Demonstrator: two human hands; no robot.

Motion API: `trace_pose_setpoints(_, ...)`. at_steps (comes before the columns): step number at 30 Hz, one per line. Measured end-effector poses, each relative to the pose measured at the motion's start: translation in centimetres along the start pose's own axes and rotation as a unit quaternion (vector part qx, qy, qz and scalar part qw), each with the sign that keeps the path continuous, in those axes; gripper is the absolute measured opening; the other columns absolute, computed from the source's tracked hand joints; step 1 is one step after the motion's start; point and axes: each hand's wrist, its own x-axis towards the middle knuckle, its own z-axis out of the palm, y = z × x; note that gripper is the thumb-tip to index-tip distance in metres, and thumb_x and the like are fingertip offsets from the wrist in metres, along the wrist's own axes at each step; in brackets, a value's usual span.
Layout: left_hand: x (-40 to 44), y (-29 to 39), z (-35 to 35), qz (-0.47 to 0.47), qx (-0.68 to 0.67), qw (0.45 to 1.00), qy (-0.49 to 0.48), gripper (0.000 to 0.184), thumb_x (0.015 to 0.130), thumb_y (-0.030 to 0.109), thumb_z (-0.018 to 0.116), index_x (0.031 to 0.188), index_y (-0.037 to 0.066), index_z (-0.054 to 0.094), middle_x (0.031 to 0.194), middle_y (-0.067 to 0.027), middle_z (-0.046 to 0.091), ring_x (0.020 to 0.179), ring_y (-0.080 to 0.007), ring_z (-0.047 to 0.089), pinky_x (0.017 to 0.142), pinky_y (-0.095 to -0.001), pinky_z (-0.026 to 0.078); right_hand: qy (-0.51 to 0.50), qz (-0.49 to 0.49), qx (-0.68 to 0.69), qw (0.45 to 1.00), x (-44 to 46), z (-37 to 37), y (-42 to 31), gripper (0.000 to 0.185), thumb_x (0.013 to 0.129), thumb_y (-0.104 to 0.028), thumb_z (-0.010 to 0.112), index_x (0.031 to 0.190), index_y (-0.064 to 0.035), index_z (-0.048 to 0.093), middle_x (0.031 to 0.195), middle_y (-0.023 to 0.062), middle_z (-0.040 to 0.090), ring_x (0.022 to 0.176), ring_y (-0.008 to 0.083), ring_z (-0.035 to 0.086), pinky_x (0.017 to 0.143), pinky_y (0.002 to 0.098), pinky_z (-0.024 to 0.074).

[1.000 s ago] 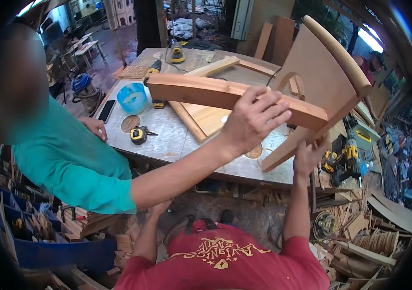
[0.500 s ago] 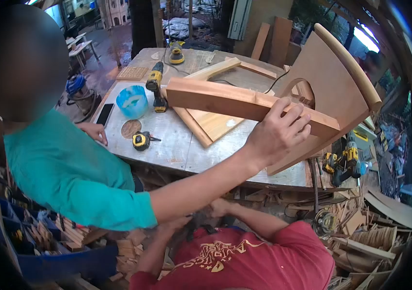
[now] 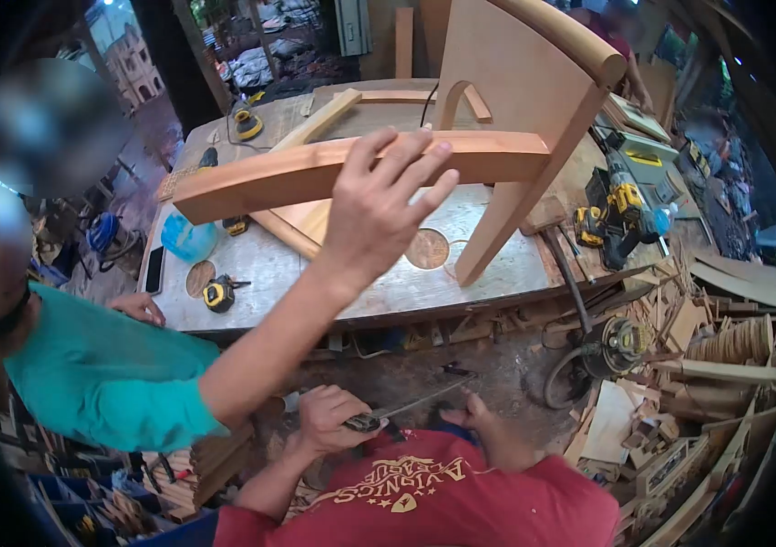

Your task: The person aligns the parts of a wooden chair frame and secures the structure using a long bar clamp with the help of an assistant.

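Left hand [image 3: 328, 417] clamped on the tool's handle [image 3: 365, 423], best grip imo; right hand [image 3: 481, 417] open near the tip [image 3: 471, 377]. Looks light, stiffish.

The wooden panel's [image 3: 520, 77] top is cropped; the left hand [image 3: 331, 417] partly hides a tool [image 3: 365, 423].

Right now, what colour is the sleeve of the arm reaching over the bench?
Teal; the sleeve shows best in the head view.

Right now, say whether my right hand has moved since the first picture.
Yes: your right hand has dropped from the wooden frame to below the front edge of the table, nearer your body.
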Motion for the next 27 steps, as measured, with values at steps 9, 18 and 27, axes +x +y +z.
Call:
trace_pose_setpoints(9, 4.2, 5.1, 7.9, 0.068, -0.144, 0.979, -0.13, 0.026, 0.067, 0.024, 0.084, 0.083, 0.011, 0.07, 0.082, -0.0013, 0.066, 0.08, -0.0197, 0.062, 0.068, -0.0333, 0.047, 0.09, -0.103, 0.353, 0.926, -1.1, -9.4, -4.6, 0.026, 0.1, -0.026, 0.033, 0.083, -0.0082, 0.042, 0.056, 0.0007, 0.033, 0.045, 0.0139, 0.035, 0.042, 0.0289, 0.0357)
trace_pose_setpoints(18, 17.8, -1.3, 2.4, 0.054, 0.088, 0.985, 0.14, 0.032, 0.073, 0.015, 0.075, 0.102, 0.005, 0.067, 0.101, -0.0069, 0.066, 0.102, -0.023, 0.06, 0.089, -0.0425, 0.048, 0.222, -0.276, 0.041, 0.934, -6.9, -20.3, -2.2, 0.02, 0.093, -0.026, 0.044, 0.082, -0.0093, 0.045, 0.061, 0.0024, 0.045, 0.04, 0.0146, 0.034, 0.037, 0.0297, 0.0305)
trace_pose_setpoints(27, 29.9, 1.3, -0.4, 0.243, 0.295, 0.896, 0.227, 0.027, 0.08, 0.013, 0.062, 0.103, 0.001, 0.065, 0.105, -0.0088, 0.066, 0.104, -0.0246, 0.06, 0.092, -0.046, 0.048, 0.165, -0.211, 0.3, 0.915, -7.7, -25.9, -0.9, 0.026, 0.093, -0.027, 0.044, 0.071, -0.0135, 0.042, 0.054, -0.0016, 0.04, 0.039, 0.0131, 0.031, 0.033, 0.0273, 0.0238)
